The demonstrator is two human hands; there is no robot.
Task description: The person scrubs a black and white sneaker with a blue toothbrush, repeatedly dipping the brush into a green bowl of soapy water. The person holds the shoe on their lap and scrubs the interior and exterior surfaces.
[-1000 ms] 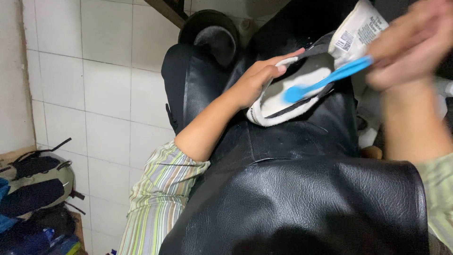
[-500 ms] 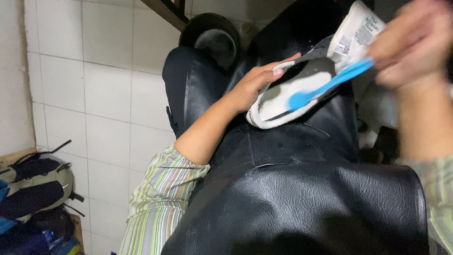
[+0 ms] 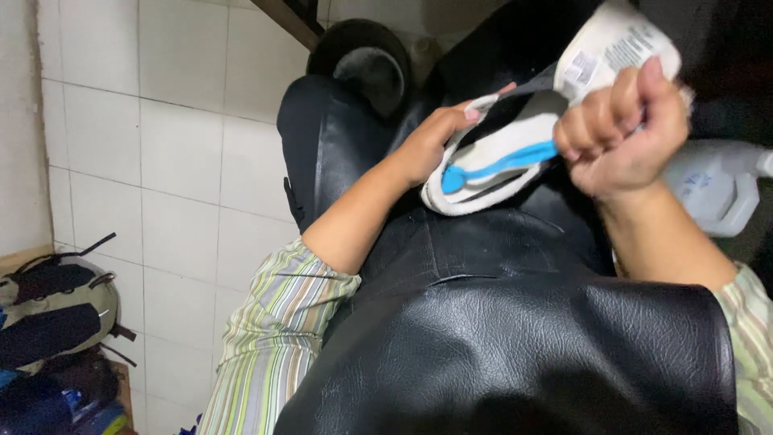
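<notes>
White label (image 3: 616, 44) w/ dark print sits top right, on the shoe tongue just above the fist. Pale translucent plastic jug (image 3: 713, 189) at right edge, faint bluish label on its side; print too blurred to tell.

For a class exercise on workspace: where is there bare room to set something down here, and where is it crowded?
Bare white floor tiles lie between the backpack and the black apron. It is crowded above, where the hands, left hand and right hand, work the shoe and blue brush.
</notes>
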